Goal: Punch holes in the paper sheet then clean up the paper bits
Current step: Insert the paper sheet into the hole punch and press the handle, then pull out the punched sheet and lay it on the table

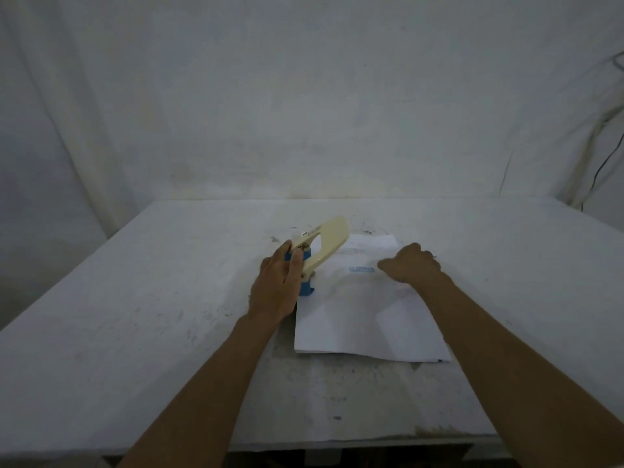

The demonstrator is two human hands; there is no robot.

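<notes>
A white paper sheet (358, 319) with blue print lies on the table, its left edge under the hole punch (322, 246). The punch has a blue base and a cream lever raised at a slant toward the far right. My left hand (278, 285) wraps around the punch's blue base from the left, thumb on top near the hinge. My right hand (410, 263) rests knuckles-up on the far part of the sheet, fingers curled and pressing the paper down. No loose paper bits are clear to me.
The white table (135, 315) is scuffed and stained, with small dark specks near its far middle. Its front edge runs along the bottom. A white cloth backdrop hangs behind, and cables (604, 163) drop down at the far right.
</notes>
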